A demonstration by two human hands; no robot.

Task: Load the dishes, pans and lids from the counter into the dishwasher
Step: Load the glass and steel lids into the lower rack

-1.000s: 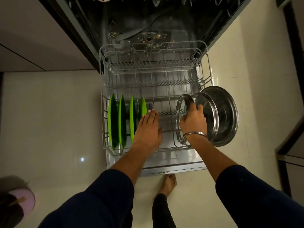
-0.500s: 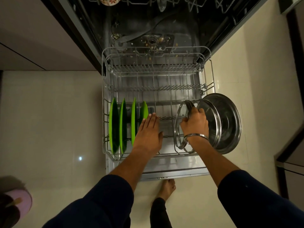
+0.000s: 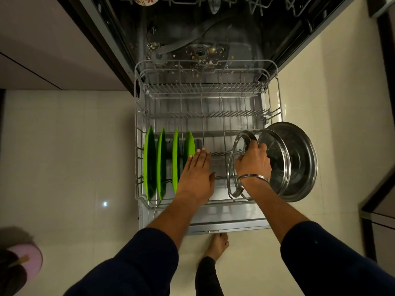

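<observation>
The lower dishwasher rack point(image 3: 202, 97) is pulled out over the open door. Several green plates point(image 3: 149, 165) stand on edge in its front left rows. My left hand point(image 3: 197, 174) lies flat and open, fingers together, against the rightmost green plate. My right hand point(image 3: 253, 162) grips the top rim of a glass lid point(image 3: 232, 167) standing on edge in the rack's front right. Behind it stand a second lid point(image 3: 276, 163) and a large steel lid point(image 3: 300, 161), which leans past the rack's right side.
The dishwasher tub point(image 3: 201, 52) shows food bits around its drain. A patterned bowl point(image 3: 146, 0) sits in the upper rack. My bare foot point(image 3: 218, 245) stands by the door's front edge. A pink round object point(image 3: 25, 258) is on the floor at the lower left.
The glass lid in my right hand has tilted a little to the left, away from the second lid. My left hand stays against the green plate.
</observation>
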